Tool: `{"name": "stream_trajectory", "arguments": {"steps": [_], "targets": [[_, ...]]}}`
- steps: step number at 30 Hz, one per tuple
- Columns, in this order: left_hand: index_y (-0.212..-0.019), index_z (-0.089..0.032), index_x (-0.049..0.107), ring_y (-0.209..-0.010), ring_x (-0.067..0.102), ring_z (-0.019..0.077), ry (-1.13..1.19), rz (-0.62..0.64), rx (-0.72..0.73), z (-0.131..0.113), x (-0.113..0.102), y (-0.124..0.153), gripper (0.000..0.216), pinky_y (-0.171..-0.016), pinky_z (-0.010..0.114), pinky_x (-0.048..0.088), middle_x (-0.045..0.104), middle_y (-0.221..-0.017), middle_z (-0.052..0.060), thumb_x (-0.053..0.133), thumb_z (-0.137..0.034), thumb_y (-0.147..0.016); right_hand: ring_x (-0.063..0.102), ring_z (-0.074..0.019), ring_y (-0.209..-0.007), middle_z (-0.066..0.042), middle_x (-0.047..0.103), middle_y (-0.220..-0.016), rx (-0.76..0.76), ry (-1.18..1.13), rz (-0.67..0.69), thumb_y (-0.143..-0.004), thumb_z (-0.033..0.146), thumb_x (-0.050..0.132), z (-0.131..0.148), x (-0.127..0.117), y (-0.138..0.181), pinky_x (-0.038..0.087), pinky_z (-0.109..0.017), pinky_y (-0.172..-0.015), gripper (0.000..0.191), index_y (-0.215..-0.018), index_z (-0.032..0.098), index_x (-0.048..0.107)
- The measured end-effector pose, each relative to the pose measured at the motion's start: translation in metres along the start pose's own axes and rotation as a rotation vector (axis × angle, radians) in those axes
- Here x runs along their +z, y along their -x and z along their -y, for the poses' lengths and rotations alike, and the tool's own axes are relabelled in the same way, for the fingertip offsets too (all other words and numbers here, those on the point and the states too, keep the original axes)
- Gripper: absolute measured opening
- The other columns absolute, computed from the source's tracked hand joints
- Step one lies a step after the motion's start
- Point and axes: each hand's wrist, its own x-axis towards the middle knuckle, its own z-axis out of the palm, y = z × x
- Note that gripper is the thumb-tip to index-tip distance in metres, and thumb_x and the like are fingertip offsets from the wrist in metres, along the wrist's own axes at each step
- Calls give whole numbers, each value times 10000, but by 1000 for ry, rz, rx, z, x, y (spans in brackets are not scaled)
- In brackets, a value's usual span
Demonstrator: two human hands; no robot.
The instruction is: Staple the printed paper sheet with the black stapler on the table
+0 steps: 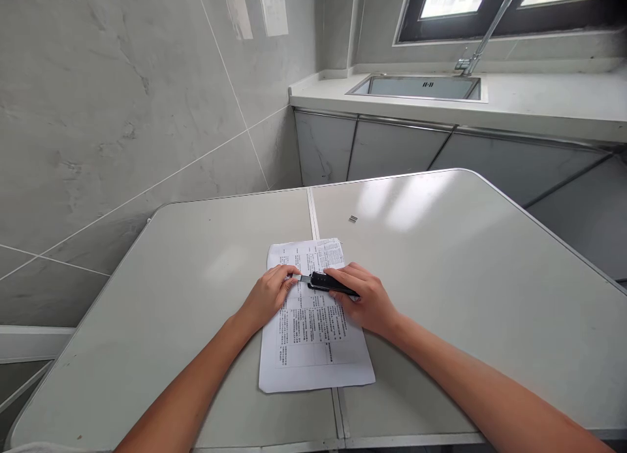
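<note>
A black stapler [333,282] lies across the printed paper sheets [313,368], its silver metal end [303,279] pointing left. My right hand [365,295] is closed around the stapler's black body. At the other end, the thumb and fingers of my left hand [274,288] pinch together at the metal tip; whatever small part sits between them is mostly hidden. Both hands rest over the paper, which is covered in dense text turned sideways to me. Farther back on the table are a few short strips of staples [353,218].
The pale folding table [441,361] has a metal seam [312,213] down its middle, partly under the paper. Behind it stands a white counter [539,97] with a sink [421,87] and a tall faucet [482,42]. A grey tiled wall [122,113] rises at the left.
</note>
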Motion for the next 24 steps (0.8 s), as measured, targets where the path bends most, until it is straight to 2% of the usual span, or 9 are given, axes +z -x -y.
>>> {"name": "stream_trajectory", "arguments": {"steps": [3,6,10,12,16,20,22,24], "targets": [[-1163,-234,674,-852,663,205,-16,20,26,-1,-1,-1,209,-796,342,540,718,-974,50,501,-303,-1066,656,-233,-870,-63,778,-1051,-17,7,9,-970,162,616,0,1,1,558,-405,-787,382,-1326,294,657],[-1227,-252,673,-876,699,193,14,2,21,-3,-5,0,225,-830,343,576,748,-1059,49,534,-304,-1057,651,-233,-880,-56,781,-1047,-8,-27,10,-957,158,636,1,-2,0,555,-400,-790,375,-1309,284,666],[-1234,-259,703,-1080,726,202,55,-20,228,1,-17,1,242,-959,367,591,757,-1223,62,537,-250,-1059,650,-221,-859,-54,782,-1012,30,-110,12,-942,178,664,0,-11,-4,559,-377,-763,368,-1297,272,679],[-1205,-269,732,-1105,724,202,41,-30,312,5,-26,1,240,-954,368,598,757,-1238,59,558,-216,-1049,657,-212,-852,-52,783,-1000,42,-142,17,-936,195,678,-3,-16,-6,564,-364,-756,365,-1294,265,687],[-1177,-290,752,-1072,705,206,54,15,356,8,-35,0,270,-894,372,597,759,-1173,64,552,-168,-1042,678,-202,-840,-55,781,-975,35,-175,42,-931,244,696,-7,-23,-9,571,-349,-749,332,-1263,251,715],[-997,-250,740,-981,650,184,101,-15,408,-4,-24,2,179,-841,352,579,675,-1229,90,587,-161,-1025,680,-201,-861,-59,781,-990,-47,-224,134,-941,217,675,2,-19,-7,560,-350,-766,325,-1263,254,706],[-956,-212,677,-931,620,170,108,-26,403,-12,-16,4,66,-836,357,575,604,-1287,110,636,-194,-1004,666,-192,-837,-57,781,-988,-130,-260,187,-947,179,650,9,-13,-6,537,-353,-765,337,-1271,257,692],[-939,-198,602,-904,597,162,111,-19,423,-16,-11,5,72,-828,358,568,575,-1283,111,644,-195,-997,650,-186,-807,-51,780,-972,-203,-282,205,-937,151,639,14,-8,-4,507,-353,-743,350,-1266,260,685]]}}
